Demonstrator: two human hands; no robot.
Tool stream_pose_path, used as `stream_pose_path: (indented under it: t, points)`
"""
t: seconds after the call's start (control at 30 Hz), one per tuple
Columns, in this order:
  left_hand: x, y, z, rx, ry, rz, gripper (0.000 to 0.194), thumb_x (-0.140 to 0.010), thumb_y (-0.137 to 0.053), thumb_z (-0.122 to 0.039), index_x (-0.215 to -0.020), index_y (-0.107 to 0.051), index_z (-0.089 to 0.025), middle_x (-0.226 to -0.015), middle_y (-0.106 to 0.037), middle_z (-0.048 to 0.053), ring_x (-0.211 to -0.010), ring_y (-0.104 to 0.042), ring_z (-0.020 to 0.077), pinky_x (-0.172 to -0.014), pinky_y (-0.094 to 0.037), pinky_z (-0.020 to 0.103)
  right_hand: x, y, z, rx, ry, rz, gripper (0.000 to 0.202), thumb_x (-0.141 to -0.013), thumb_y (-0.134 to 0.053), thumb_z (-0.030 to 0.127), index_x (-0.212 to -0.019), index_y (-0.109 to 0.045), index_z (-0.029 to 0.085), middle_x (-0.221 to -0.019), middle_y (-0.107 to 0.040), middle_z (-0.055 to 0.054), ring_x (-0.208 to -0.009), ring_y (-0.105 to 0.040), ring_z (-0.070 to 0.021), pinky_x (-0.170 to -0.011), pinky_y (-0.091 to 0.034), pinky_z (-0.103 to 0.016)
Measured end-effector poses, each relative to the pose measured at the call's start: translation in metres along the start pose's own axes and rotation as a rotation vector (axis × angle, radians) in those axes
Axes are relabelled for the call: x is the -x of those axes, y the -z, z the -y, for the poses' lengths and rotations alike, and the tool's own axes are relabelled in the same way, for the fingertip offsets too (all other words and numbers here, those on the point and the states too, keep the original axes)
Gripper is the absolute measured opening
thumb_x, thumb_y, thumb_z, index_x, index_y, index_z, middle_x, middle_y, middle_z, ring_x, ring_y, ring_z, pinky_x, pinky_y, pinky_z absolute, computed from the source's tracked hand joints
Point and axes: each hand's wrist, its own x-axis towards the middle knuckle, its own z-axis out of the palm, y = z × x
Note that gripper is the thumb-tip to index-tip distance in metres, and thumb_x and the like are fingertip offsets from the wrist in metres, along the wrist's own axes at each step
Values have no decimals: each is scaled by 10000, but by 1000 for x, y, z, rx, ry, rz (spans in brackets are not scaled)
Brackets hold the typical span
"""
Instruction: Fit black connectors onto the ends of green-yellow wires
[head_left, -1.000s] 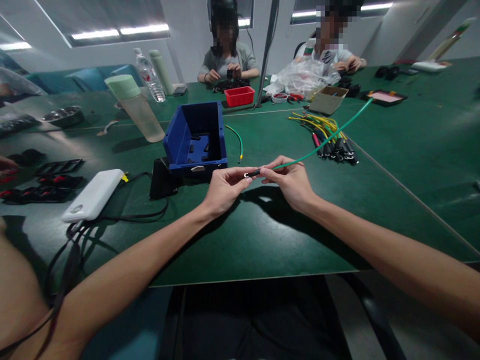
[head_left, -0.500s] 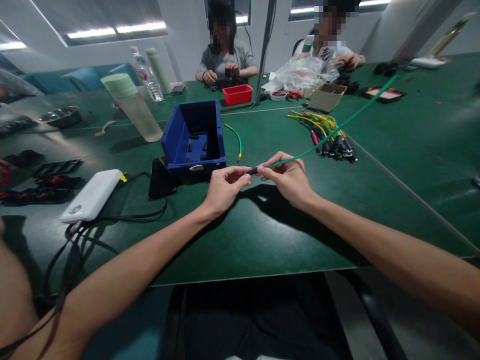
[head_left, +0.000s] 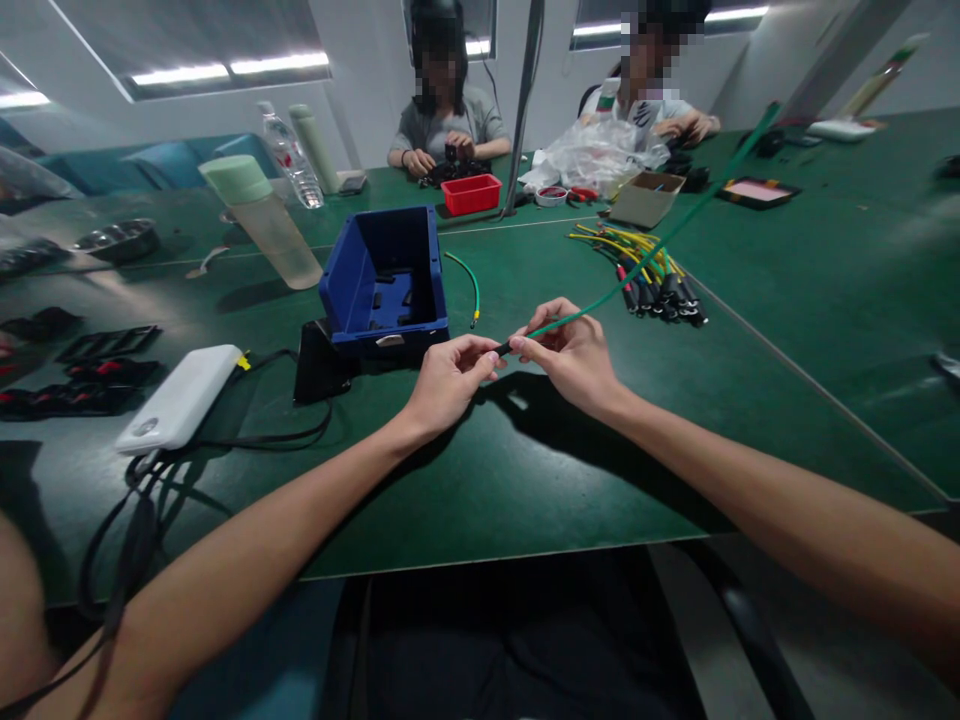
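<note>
Above the green desk (head_left: 525,480) near its front edge, left hand (head_left: 448,378) and right hand (head_left: 574,355) have fingers pinched closed on the black-sleeved end of a thin green wire (head_left: 600,303); it looks light and floppy, best held near that stiffer tip.

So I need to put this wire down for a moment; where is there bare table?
Bare green table lies between the hands and the near edge, and to the right of the wire bundle. The left side is crowded: power bank, cables, blue bin.
</note>
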Motion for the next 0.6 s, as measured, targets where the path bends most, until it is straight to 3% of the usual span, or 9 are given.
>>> stream_pose_path:
  t: [0.2, 0.33, 0.6]
  points:
    - [0, 1, 6, -112, 15, 34, 173, -808, -629, -220, -953, -663, -132, -728, -707, 28, -645, -666, 127, -633, -507, 244, -1, -1, -6, 20, -25, 2, 444, -705, -783, 315, -967, -436, 224, -736, -674, 20, -593, -629, -127, -563, -493, -267]
    - [-1, 1, 11, -88, 38, 44, 195, -808, -571, -161, -984, -651, -136, -797, -734, 47, -667, -676, 124, -674, -524, 258, -4, 0, -6, 30, -21, -11, 468, -703, -781, 350, -985, -427, 228, -737, -663, 20, -609, -635, -139, -579, -500, -284]
    - [-1, 2, 12, -64, 21, 90, 212, -861, -631, -326, -959, -673, -143, -852, -730, 58, -678, -656, 120, -683, -529, 268, -11, 9, -2, 28, -35, -26, 514, -669, -801, 366, -990, -421, 233, -729, -667, 16, -611, -638, -150, -554, -478, -277]
